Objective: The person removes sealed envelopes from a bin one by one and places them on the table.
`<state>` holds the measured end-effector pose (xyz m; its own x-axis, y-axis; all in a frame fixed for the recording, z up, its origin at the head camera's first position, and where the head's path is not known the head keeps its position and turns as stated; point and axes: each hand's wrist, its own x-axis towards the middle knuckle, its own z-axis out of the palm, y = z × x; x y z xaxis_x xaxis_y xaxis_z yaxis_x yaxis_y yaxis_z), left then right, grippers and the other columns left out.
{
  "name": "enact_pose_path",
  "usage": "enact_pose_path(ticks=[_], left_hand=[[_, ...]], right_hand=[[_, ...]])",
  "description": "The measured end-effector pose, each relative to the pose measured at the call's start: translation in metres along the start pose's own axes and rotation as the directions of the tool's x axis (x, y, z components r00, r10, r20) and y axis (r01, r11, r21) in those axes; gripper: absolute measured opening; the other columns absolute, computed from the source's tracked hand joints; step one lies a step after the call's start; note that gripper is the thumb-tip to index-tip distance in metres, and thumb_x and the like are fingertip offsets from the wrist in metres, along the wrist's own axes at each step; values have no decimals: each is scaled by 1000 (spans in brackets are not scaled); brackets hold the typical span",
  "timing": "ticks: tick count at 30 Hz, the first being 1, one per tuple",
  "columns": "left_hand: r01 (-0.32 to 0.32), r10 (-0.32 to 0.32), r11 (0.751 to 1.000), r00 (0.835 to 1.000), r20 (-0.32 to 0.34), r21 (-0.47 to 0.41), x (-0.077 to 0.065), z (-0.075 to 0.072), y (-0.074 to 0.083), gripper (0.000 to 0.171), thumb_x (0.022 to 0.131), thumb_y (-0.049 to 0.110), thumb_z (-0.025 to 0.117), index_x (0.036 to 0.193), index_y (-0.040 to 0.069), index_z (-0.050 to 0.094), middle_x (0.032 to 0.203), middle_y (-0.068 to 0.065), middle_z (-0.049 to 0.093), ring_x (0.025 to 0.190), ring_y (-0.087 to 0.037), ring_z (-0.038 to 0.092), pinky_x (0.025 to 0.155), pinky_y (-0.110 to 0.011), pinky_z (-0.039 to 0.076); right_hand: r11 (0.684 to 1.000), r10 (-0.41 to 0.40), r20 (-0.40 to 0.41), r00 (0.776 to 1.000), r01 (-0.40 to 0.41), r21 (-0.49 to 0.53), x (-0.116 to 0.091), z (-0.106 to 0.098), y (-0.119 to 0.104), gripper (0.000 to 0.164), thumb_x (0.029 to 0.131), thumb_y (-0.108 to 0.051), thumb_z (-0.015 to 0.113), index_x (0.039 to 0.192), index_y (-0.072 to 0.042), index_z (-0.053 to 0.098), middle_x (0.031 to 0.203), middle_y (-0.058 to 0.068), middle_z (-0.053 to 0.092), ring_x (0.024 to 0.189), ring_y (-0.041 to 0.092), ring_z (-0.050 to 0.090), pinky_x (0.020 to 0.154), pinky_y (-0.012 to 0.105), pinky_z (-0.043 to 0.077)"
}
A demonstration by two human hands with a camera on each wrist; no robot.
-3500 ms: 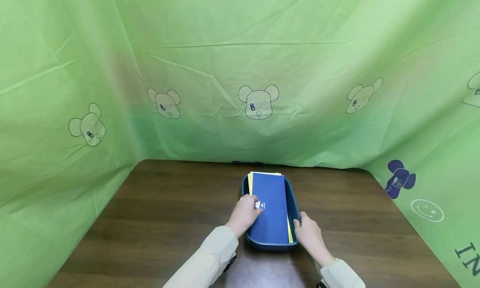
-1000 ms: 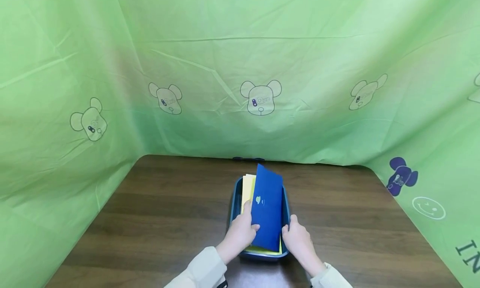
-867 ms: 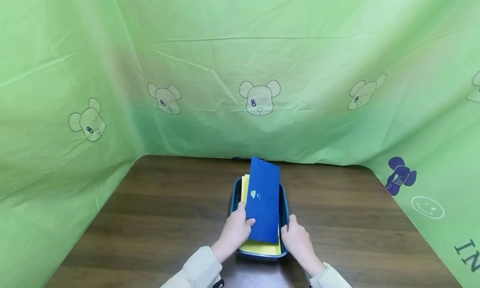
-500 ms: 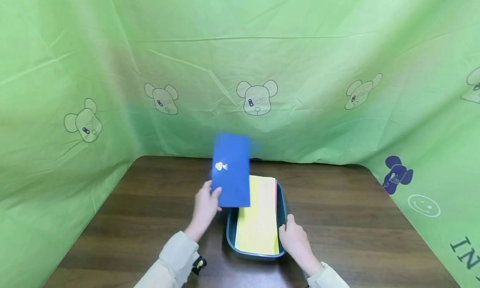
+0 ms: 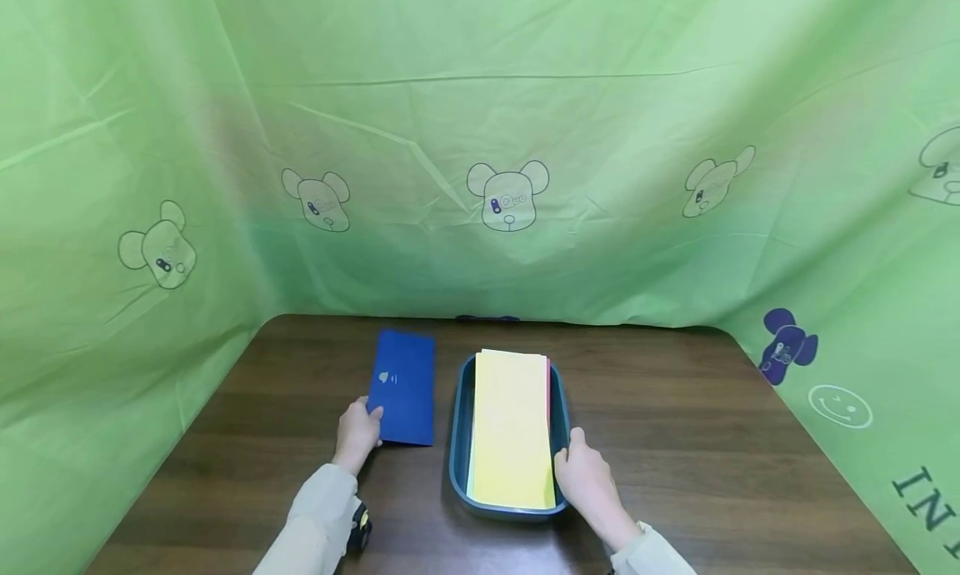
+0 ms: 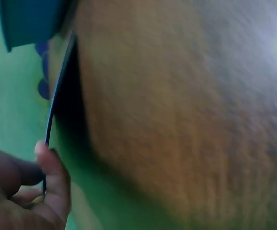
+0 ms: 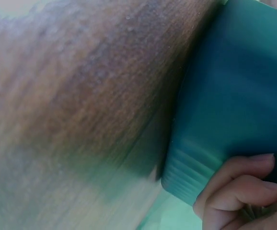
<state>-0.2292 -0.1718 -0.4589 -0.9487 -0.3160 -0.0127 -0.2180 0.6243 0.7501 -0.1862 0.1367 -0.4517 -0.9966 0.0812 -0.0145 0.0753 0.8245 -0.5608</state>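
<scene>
Clock: centred on the bin, 12 o'clock pointing away from the person.
Sleeves: pale cuffs (image 5: 654, 552) on both forearms, which come in from about 5 and 8 o'clock; a dark wrist strap (image 5: 360, 527) shows at the left cuff.
Right hand: at 4 o'clock, the right hand (image 5: 588, 479) clamps the bin's side, thumb at the rim, other fingers curled against the outer wall in the right wrist view.
Left hand: at 9 o'clock, the left hand (image 5: 357, 432) reaches forward, thumb and fingers together on the near left edge of the blue folder.
Bin: a dark teal, round-cornered bin (image 5: 510, 512) on the table, its long side running from 6 to 12 o'clock.
Bin contents: a stack of pale yellow sheets (image 5: 512, 429), the far end showing past the rim at 12 o'clock; a thin red edge (image 5: 548, 400) peeps out along the 2 o'clock side.
Blue folder: between 9 and 10 o'clock, the blue folder (image 5: 405, 392) is apart from the bin, over the brown table (image 5: 675, 442); whether it touches the wood cannot be told.
Folder print: a small pale emblem, with tiny marks beside it too small to read.
Curtain writing: on the green curtain (image 5: 412, 42), "IN" (image 5: 924, 497) at 3 o'clock, cut off after that; at 12 o'clock an outlined bear (image 5: 509, 200) with faint lettering.
</scene>
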Motion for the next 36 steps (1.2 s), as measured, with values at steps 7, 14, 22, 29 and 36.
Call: enact_pose_path(ticks=[7,14,22,29,36], left_hand=[[7,-6,997,1000,-7,73,0,11,-2,60,87,17,61,131,-16,37,115,-48,45,99,-57,53,85,-61,45],[-57,38,973,995,90,223,-3,25,1,86,81,33,68,136,-20,27,120,-44,30,105,-53,36,85,-61,41],[-87,51,940,992,116,330,-7,27,5,89,81,37,68,136,-21,27,133,-45,24,116,-56,31,93,-62,36],[-93,78,922,995,56,376,-7,37,6,78,85,36,63,137,-14,33,137,-40,28,114,-53,34,95,-62,36],[-135,143,906,990,10,400,-8,44,11,64,87,33,61,131,-11,46,133,-37,35,113,-50,36,89,-60,39]], right_hand=[[1000,-8,-3,1000,8,-2,-1,1,-1,18,89,-10,44,97,5,44,60,16,53,50,25,48,44,38,38],[1000,8,1,1000,-8,-12,0,-1,1,18,89,-10,44,98,6,43,59,16,52,49,25,48,43,38,37],[1000,6,21,1000,-6,-4,1,1,0,19,90,-11,43,100,6,43,57,14,50,49,25,47,43,36,36],[1000,22,44,999,-22,9,0,-1,-1,21,92,-11,42,102,7,43,57,11,46,48,22,45,43,32,34],[999,30,53,998,-31,16,-1,-2,-2,23,92,-11,42,105,7,42,57,11,46,48,22,45,43,31,35]])
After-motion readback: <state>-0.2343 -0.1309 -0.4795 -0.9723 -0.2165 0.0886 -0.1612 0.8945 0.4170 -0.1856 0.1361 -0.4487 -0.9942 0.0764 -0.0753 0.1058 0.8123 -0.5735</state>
